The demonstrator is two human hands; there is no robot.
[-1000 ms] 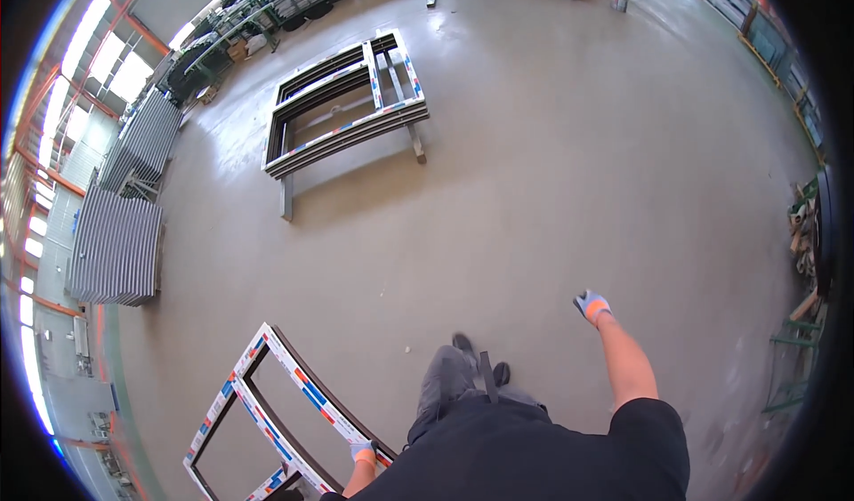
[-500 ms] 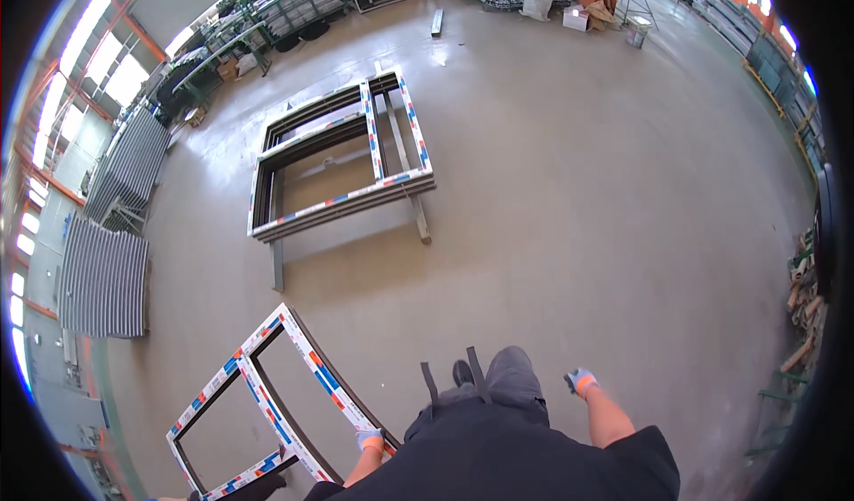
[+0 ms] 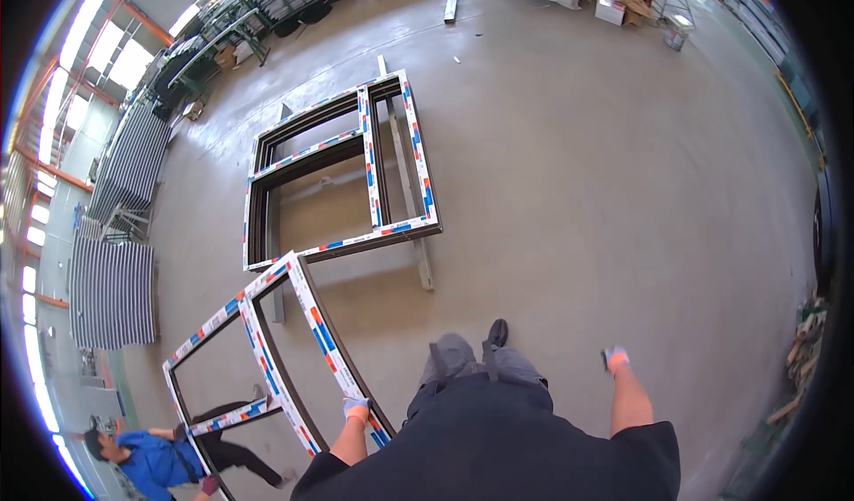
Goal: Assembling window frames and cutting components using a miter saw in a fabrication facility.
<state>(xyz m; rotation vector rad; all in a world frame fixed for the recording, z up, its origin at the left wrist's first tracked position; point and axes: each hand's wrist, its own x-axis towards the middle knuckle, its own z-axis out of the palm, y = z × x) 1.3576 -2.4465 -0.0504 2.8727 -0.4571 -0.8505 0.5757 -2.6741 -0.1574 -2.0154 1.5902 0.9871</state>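
Note:
My left hand (image 3: pixel 357 409), in a light glove with an orange cuff, is closed around the right-hand bar of a window frame (image 3: pixel 258 341). This dark frame is faced with white protective tape printed in red and blue, and crossbars divide it. At its left end a person in a blue shirt (image 3: pixel 160 461) has a gloved hand at the frame. My right hand (image 3: pixel 615 360), gloved alike, hangs out to my right with nothing visible in it; its fingers look loose and small. Ahead lies a stack of similar window frames (image 3: pixel 405 227), close to the carried frame's far corner.
Support bars (image 3: pixel 425 270) under the stack stick out on the near and far sides. Bundled metal profiles (image 3: pixel 113 292) stand along the left. At the back are a loose metal piece (image 3: pixel 451 7), a white box (image 3: pixel 609 9) and a bucket (image 3: pixel 676 32). Scrap pieces (image 3: pixel 801 359) lie at the right edge.
The carried frame and I have moved forward, closer to the stack. The person in blue has come into view at lower left. My right arm has swung slightly outward and forward.

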